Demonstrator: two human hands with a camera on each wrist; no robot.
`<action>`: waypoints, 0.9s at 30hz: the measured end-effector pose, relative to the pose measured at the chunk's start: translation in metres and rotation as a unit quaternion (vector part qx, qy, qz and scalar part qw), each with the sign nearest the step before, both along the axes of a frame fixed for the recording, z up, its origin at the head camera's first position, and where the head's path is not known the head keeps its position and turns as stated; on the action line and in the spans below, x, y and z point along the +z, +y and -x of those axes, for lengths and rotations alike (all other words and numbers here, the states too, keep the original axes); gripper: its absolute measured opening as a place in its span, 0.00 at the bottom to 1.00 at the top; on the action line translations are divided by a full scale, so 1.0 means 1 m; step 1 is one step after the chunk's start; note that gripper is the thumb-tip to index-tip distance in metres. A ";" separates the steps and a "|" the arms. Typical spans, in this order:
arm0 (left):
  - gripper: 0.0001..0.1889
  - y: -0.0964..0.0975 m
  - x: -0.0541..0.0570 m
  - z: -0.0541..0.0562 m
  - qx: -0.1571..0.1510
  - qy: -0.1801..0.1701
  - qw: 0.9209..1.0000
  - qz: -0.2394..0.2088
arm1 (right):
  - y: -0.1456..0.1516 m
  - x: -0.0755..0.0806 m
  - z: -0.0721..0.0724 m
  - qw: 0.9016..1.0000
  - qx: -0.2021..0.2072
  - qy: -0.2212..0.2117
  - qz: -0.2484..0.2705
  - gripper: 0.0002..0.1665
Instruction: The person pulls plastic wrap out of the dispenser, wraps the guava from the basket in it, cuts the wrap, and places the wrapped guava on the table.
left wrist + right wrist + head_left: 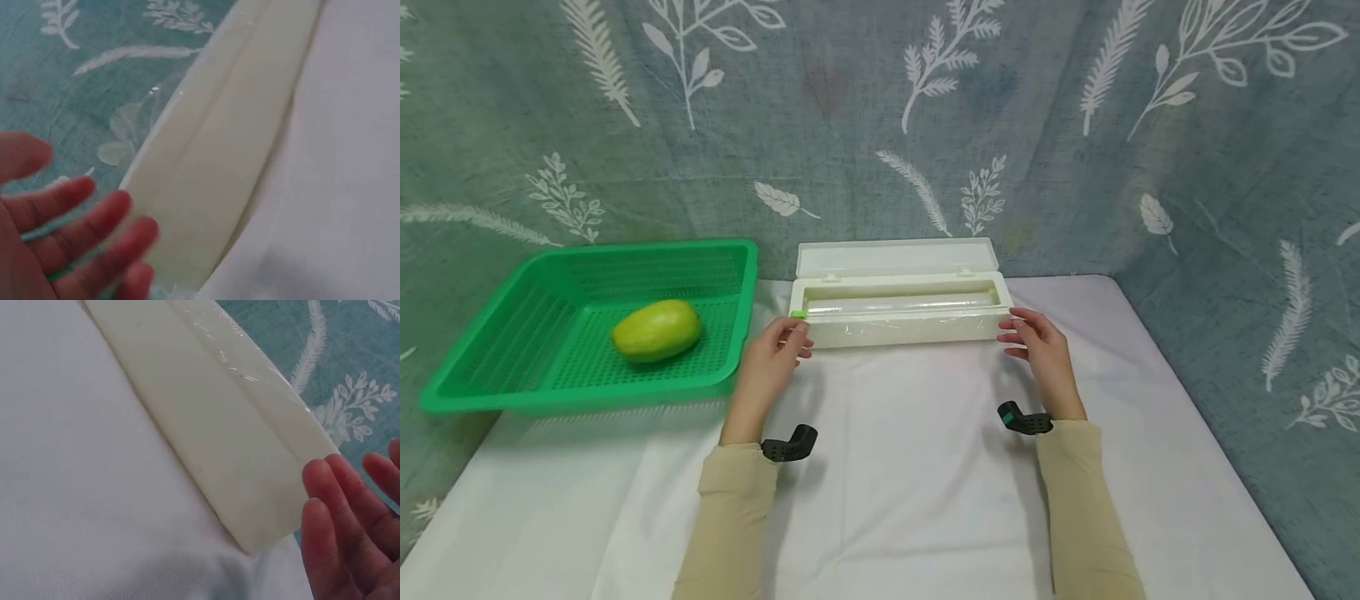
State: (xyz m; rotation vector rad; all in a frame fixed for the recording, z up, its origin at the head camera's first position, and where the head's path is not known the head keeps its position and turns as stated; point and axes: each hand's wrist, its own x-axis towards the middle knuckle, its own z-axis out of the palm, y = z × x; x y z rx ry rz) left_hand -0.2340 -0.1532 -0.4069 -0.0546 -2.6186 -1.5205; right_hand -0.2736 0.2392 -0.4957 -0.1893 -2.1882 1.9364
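Tabletop (925, 500) draped in white cloth, set against a leaf-print backdrop (1075, 167). A green plastic basket (490, 367) at the left holds 1 green mango (657, 330). At centre lies a white cling-film dispenser (910, 329), lid up, the roll showing inside. The left hand (767, 362) and right hand (1043, 354), fingers relaxed and straight, sit at its 2 ends, well apart from each other.

Both forearms forward, left hand (772, 357) and right hand (1038, 350) with relaxed, straightish fingers, palms inward.
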 end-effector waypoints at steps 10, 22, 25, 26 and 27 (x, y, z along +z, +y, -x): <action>0.18 0.000 -0.012 0.010 0.029 -0.104 0.992 -0.058 | -0.006 0.012 -0.014 1.000 0.007 -0.017 0.021 0.27; 0.30 -0.023 -0.096 0.048 -0.002 -0.143 0.963 -0.229 | -0.018 0.033 -0.021 0.994 0.039 -0.071 0.078 0.27; 0.30 -0.021 -0.096 0.049 -0.015 -0.148 0.959 -0.241 | -0.025 0.042 -0.024 0.992 0.055 -0.078 0.082 0.26; 0.30 -0.019 -0.096 0.049 -0.017 -0.149 0.958 -0.243 | -0.026 0.043 -0.024 0.992 0.059 -0.078 0.082 0.27; 0.30 -0.019 -0.095 0.050 -0.022 -0.148 0.958 -0.245 | -0.026 0.044 -0.024 0.992 0.059 -0.078 0.081 0.26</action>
